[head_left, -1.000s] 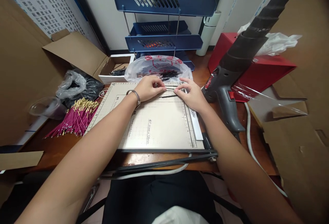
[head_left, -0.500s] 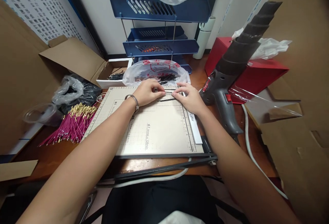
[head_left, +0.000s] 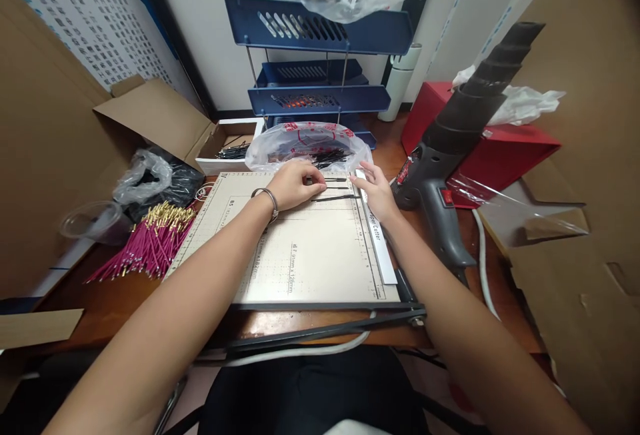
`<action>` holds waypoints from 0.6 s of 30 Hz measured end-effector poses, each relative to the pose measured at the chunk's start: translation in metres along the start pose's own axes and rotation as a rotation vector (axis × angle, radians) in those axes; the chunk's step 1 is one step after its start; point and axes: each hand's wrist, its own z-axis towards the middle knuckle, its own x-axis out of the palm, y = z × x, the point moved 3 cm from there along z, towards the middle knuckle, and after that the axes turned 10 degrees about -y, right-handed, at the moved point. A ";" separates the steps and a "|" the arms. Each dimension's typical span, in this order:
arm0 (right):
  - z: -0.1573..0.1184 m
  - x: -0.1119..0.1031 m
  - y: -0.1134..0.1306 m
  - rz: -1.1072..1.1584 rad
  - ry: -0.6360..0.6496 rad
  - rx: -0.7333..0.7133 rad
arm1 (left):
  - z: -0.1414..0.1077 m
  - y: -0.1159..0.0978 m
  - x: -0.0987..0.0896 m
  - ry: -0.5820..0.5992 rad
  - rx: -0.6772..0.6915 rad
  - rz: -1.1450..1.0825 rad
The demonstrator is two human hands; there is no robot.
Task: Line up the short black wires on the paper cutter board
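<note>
A beige paper cutter board (head_left: 305,255) lies on the desk before me. A few thin black tubes (head_left: 333,198) lie across its far end. My left hand (head_left: 295,184), a bracelet on its wrist, presses fingertips down on the tubes' left ends. My right hand (head_left: 374,190) hovers over the cutter's ruler edge (head_left: 377,235) to the tubes' right, fingers spread, holding nothing. A clear plastic bag (head_left: 307,142) with more black tubes sits just beyond both hands.
A grey heat gun (head_left: 450,148) stands at the right by a red box (head_left: 510,145). Magenta wires with gold tips (head_left: 150,242) lie at the left beside a dark bag (head_left: 155,178). A blue tray rack (head_left: 320,55) stands behind. Cardboard walls flank both sides.
My right hand has come off the black tubes and shifted right to the ruler edge, fingers now spread. My left hand stays on the tubes.
</note>
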 end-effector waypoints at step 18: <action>0.001 0.001 0.002 0.013 0.023 0.016 | 0.000 0.001 0.002 0.019 -0.015 0.035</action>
